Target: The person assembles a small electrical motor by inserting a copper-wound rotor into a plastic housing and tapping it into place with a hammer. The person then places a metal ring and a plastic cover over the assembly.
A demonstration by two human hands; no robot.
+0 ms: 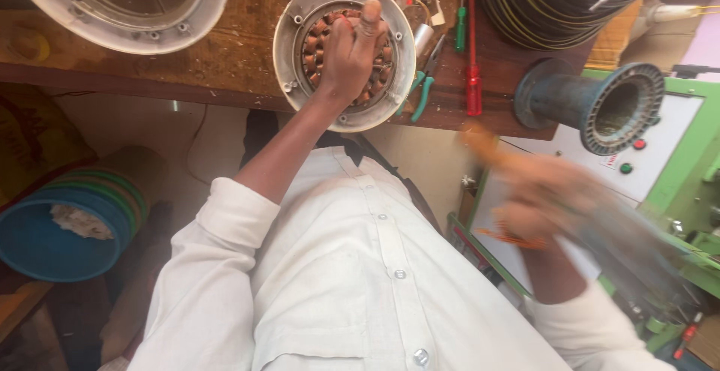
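My left hand (pixel 349 52) lies on a copper-wound stator (pixel 313 41), fingers curled over the windings and thumb pointing up. The stator sits inside a round grey metal housing (pixel 296 18) that overhangs the front edge of the wooden bench (pixel 240 56). My right hand (pixel 551 191) is off to the right, below bench level and heavily blurred. It seems closed around an orange-brown stick-like thing (pixel 484 144) whose tip points toward the bench. An orange thread band circles that wrist.
A second round housing (pixel 120 3) lies at the bench's top left. Red screwdrivers (pixel 472 71) and green-handled pliers (pixel 426 86) lie right of the stator. A wire spool (pixel 555 3), a blue-green flanged tube (pixel 600 105) and a green-white machine (pixel 675 153) stand right. A blue tub (pixel 60 228) sits low left.
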